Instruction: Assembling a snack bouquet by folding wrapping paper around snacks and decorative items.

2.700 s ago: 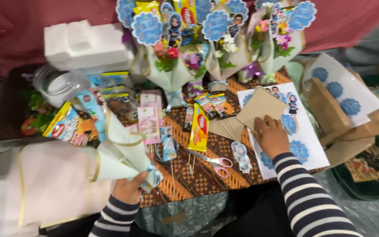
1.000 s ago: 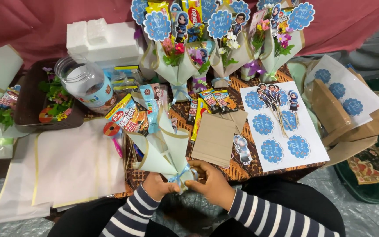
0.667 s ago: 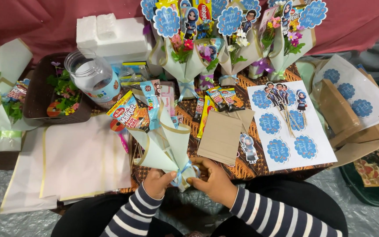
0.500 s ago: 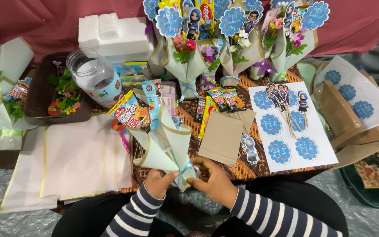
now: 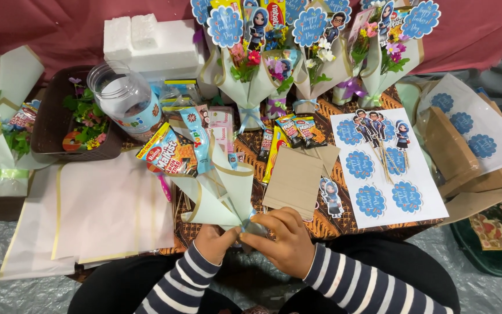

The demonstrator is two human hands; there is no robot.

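A small snack bouquet [image 5: 219,189] wrapped in pale green paper with gold edging lies tilted over the near edge of the low table [image 5: 326,224], with snack packets [image 5: 167,154] sticking out of its top. My left hand [image 5: 216,243] pinches the narrow base of the wrap from the left. My right hand [image 5: 283,238] closes on the same base from the right, where a light blue ribbon [image 5: 250,216] shows between the fingers. A brown card sheet [image 5: 294,180] lies just beyond my right hand.
Finished bouquets [image 5: 309,52] stand along the back. A white sheet of round blue stickers and figure picks [image 5: 384,168] lies right; pale wrapping sheets [image 5: 100,203] lie left. A clear jar [image 5: 126,99], a dark tray of flowers [image 5: 79,119] and a foam block [image 5: 149,40] are at back left.
2.7 s ago my right hand rested on the brown card at the right; it has since come to the bouquet base beside my left hand. Over the last second both hands stay there.
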